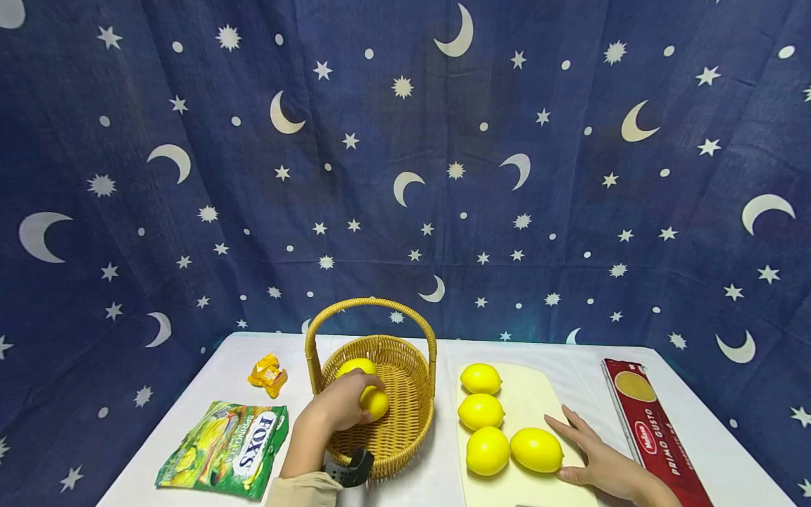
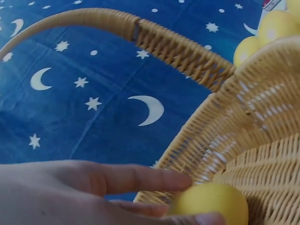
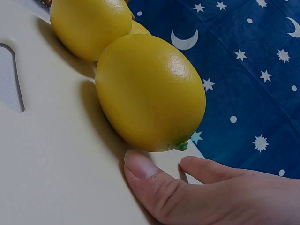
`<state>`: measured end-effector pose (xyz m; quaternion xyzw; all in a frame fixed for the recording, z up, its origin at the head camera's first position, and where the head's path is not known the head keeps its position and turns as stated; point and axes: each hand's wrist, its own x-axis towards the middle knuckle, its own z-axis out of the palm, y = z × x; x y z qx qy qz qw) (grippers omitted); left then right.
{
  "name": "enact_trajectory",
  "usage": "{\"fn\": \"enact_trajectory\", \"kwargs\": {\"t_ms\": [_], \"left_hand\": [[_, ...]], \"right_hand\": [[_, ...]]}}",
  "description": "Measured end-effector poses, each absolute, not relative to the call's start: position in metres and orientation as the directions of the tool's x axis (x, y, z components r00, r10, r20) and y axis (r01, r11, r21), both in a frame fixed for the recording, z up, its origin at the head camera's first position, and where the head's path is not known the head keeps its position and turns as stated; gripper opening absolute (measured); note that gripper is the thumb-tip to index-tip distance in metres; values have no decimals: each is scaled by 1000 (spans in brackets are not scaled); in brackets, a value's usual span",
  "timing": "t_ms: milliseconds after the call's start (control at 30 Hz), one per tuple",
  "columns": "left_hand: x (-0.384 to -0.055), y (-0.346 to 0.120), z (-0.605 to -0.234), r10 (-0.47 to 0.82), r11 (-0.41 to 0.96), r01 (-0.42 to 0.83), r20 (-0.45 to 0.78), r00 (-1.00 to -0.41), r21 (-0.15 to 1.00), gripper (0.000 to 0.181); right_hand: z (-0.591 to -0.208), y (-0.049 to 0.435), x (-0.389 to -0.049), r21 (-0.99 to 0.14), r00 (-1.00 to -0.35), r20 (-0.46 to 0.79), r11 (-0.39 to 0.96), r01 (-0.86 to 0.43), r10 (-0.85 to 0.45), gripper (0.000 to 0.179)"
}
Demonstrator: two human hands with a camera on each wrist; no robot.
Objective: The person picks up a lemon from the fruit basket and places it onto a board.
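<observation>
My left hand [image 1: 345, 401] reaches into a wicker basket [image 1: 412, 394] and grips a yellow lemon [image 1: 375, 403], its fingers and thumb around the fruit. Beyond that hand, a second lemon [image 1: 356, 367] lies in the basket, partly hidden. On a cream cutting board [image 1: 526, 394] are several more lemons, three of them in a row along its left side. My right hand [image 1: 598, 458] rests at the board's right edge with fingers spread. Its thumb lies close to the stem end of the rightmost lemon [image 3: 150, 93].
A green Fox's candy bag [image 1: 224, 447] lies left of the basket, with orange-wrapped sweets [image 1: 268, 375] behind it. To the right of the board is a red spaghetti pack [image 1: 655, 429]. The basket's tall handle [image 1: 370, 302] arches above its rim. A starry blue cloth [image 1: 405, 211] hangs behind the table.
</observation>
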<state>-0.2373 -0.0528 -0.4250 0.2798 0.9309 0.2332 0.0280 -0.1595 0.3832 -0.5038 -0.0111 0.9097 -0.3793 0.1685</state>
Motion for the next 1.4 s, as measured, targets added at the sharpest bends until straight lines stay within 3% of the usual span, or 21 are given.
{"fn": "enact_trajectory", "kwargs": {"t_ms": [233, 900, 1400], "left_hand": [[-240, -40, -433, 591, 685, 556, 86, -802, 471, 45], [-252, -32, -453, 555, 636, 508, 113, -824, 580, 45], [-253, -30, -453, 509, 684, 483, 117, -853, 547, 45]], "right_hand": [[-502, 382, -158, -693, -944, -290, 714, 96, -155, 92], [-501, 382, -158, -689, -945, -286, 719, 91, -155, 91], [-500, 381, -158, -682, -944, -298, 723, 109, -140, 91]]}}
